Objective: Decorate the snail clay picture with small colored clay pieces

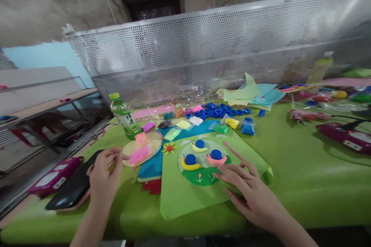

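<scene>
My right hand (247,191) lies flat with fingers spread on a light green paper sheet (179,197), its fingertips at the edge of a clay picture (203,164) with snails that have blue bottle-cap shells on dark green clay. My left hand (104,173) hovers by a round yellow lid (142,150) carrying pink clay; its fingers are curled and pinched, and anything between them is too small to make out. A thin pink stick (233,150) lies on the sheet just above my right hand.
A green tea bottle (125,116) stands behind the lid. Blue bottle caps (220,110), clay packets (228,125) and coloured papers (252,92) lie further back before a perforated metal screen (220,42). A dark phone (72,187) and a purple device (53,175) sit at the left, with another purple device (346,137) on the right.
</scene>
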Action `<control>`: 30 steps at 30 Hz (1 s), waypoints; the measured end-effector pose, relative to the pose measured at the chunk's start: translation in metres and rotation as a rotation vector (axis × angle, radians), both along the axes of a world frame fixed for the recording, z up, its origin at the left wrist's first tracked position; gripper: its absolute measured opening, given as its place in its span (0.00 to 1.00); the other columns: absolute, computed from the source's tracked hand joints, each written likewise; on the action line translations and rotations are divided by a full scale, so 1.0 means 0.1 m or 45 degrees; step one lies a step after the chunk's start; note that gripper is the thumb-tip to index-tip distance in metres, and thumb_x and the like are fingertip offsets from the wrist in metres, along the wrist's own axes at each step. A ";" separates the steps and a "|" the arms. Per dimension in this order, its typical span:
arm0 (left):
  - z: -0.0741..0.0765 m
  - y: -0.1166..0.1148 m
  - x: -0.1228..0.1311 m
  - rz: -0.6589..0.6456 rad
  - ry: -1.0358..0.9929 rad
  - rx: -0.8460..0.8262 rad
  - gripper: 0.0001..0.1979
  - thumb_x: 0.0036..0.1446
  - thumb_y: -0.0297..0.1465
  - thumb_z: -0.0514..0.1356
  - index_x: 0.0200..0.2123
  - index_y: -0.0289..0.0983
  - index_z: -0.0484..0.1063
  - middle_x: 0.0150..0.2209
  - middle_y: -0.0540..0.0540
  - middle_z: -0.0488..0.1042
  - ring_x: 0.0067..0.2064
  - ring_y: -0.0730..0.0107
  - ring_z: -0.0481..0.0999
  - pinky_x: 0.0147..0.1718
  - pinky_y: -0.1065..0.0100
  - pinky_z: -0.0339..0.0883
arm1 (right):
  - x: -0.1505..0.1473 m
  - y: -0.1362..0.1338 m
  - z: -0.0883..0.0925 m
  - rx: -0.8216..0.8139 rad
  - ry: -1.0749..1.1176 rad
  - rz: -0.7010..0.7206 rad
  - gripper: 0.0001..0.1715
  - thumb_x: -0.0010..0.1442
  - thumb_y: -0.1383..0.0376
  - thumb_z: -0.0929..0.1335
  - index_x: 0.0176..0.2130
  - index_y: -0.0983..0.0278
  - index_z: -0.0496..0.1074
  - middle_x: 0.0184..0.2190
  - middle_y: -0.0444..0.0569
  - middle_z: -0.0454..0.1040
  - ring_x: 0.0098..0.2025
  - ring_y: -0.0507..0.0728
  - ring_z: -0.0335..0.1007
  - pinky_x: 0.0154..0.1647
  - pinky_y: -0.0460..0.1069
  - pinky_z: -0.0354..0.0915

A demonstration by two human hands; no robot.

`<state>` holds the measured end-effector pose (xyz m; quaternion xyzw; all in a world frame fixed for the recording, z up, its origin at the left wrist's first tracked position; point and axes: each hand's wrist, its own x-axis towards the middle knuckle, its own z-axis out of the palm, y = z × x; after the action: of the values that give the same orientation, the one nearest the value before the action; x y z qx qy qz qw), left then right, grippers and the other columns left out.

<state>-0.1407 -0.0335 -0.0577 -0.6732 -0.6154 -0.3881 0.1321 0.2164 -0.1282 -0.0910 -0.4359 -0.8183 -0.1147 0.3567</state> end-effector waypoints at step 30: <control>0.27 0.83 1.30 -0.213 0.382 -0.438 0.22 0.56 0.43 0.56 0.49 0.38 0.66 0.50 0.38 0.69 0.53 0.48 0.66 0.53 0.44 0.54 | 0.10 1.26 0.64 -0.468 0.025 0.046 0.17 0.61 0.65 0.60 0.50 0.64 0.67 0.39 0.50 0.76 0.36 0.54 0.72 0.36 0.50 0.67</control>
<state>-0.0104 0.0496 -0.0310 -0.7846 -0.5879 -0.1829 0.0726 0.2263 -0.0018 -0.0273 -0.4801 -0.8297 0.0473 0.2808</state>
